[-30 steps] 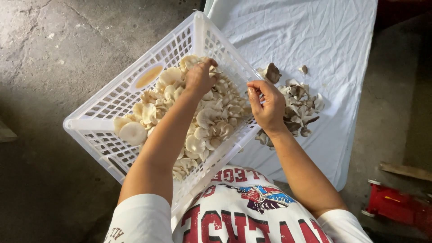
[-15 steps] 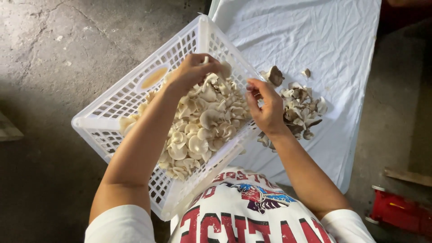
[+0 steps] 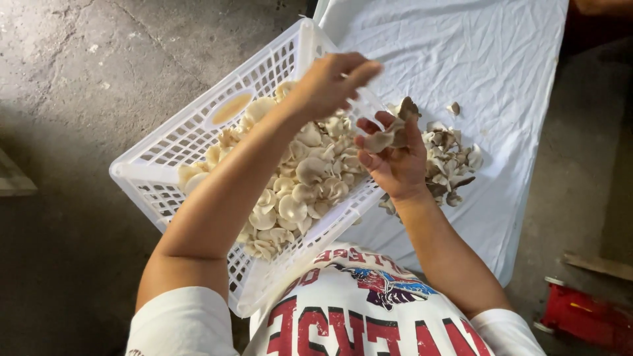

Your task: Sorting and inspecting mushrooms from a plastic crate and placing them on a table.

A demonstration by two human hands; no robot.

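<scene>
A white plastic basket (image 3: 165, 173) rests tilted on my lap, holding several pale oyster mushrooms (image 3: 297, 188). My left hand (image 3: 333, 82) hovers above the basket's far side with its fingers bunched together and pointing right; whether anything is inside them is hidden. Just right of the basket's rim, my right hand (image 3: 392, 165) holds a small mushroom cluster (image 3: 390, 134) in its fingertips. Behind that hand a pile of darker, greyish mushrooms (image 3: 453, 158) lies on a white cloth (image 3: 475, 53).
The cloth covers a table that stretches away to the upper right. Grey concrete floor lies to the left. A red object (image 3: 580, 318) and a wooden plank (image 3: 600, 265) are on the floor at lower right.
My left hand has lifted out of the basket's mushrooms and moved right toward my right hand. The right hand has turned palm up with a mushroom cluster in it.
</scene>
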